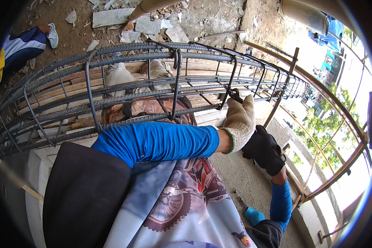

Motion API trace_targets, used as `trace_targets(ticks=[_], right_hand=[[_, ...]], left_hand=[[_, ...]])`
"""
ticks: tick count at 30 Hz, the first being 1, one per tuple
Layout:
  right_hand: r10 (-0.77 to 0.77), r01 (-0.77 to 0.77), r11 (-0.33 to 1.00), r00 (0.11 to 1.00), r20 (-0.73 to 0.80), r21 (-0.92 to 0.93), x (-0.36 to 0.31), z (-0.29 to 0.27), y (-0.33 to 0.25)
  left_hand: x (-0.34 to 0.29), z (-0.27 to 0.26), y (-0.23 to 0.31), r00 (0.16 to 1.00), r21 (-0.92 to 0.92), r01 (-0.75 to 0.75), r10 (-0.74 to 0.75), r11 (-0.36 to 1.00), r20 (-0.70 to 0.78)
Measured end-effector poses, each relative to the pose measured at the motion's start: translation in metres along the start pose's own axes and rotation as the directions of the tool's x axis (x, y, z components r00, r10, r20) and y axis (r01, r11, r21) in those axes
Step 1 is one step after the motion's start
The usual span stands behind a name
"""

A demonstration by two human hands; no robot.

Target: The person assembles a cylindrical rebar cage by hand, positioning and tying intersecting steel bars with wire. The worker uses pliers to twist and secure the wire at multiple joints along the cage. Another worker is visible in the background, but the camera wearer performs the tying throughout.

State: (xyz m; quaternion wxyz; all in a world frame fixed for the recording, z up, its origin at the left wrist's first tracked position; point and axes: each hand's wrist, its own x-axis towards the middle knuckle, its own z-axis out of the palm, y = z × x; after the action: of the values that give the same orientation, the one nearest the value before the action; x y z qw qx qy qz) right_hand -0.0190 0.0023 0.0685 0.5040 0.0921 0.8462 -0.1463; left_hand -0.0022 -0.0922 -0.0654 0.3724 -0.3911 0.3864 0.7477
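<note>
A long cage of ribbed steel rebar (130,99) with square stirrups stretches across in front of me. My left hand (239,118), in a cream knit glove with a green cuff, is at the cage's near side by a stirrup (231,76). Its fingers are closed on a small dark metal piece (235,95) against the bars, whose kind I cannot make out. Just below and to the right, my right hand (265,151) wears a black glove. It is curled closed close to the left wrist, and whatever it holds is hidden.
Wooden planks (76,89) and a brown printed sack-like thing (161,108) lie behind the bars. Another person's leg (29,43) is at the far left. Bamboo poles (347,105) form a frame on the right. Broken slabs (149,25) litter the dirt. A teal object (254,215) is near my right forearm.
</note>
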Motion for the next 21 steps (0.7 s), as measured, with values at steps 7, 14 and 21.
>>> trace_targets(ticks=[7,14,21], right_hand=[[0.195,-0.199,0.980,0.956,0.220,-0.002,-0.010,-0.032,0.023],[-0.343,0.333,0.934,0.937,0.066,0.133,-0.009,0.020,0.075],[-0.049,0.061,0.848,0.998,-0.037,0.526,-0.010,0.109,0.086]], left_hand=[[0.010,0.001,-0.008,0.994,0.194,-0.024,0.003,0.981,0.106],[-0.019,-0.027,0.000,1.000,-0.107,-0.001,0.002,0.994,0.017],[-0.023,-0.038,-0.001,0.996,-0.025,-0.072,0.071,0.997,-0.061]])
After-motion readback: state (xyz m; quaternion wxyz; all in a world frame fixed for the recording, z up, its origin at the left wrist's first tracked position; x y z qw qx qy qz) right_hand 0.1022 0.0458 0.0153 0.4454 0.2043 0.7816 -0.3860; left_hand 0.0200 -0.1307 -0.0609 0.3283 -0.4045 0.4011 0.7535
